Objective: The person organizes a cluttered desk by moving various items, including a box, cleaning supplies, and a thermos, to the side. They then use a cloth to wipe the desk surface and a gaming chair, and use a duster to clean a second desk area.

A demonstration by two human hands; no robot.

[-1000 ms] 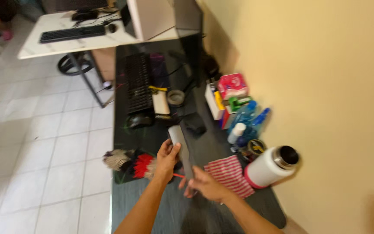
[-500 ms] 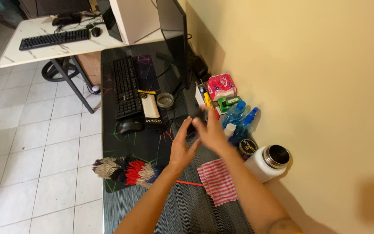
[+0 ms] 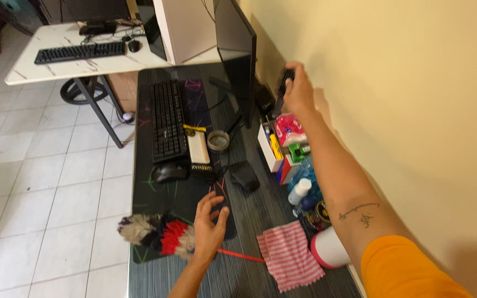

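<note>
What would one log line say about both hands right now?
right hand: holds dark object up by wall | left hand: open, over feather duster | striped cloth: flat on desk

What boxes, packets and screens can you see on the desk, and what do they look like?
Monitor: back of the desk by the wall, tall flat black screen, dark.
Pink packet: beside the wall under the right arm, soft, pink and white.
White box: left of the packet, open-topped, holding a yellow thing.
Spray bottle: near the striped cloth, blue with a white cap.
Second monitor: far white table, dark.
</note>
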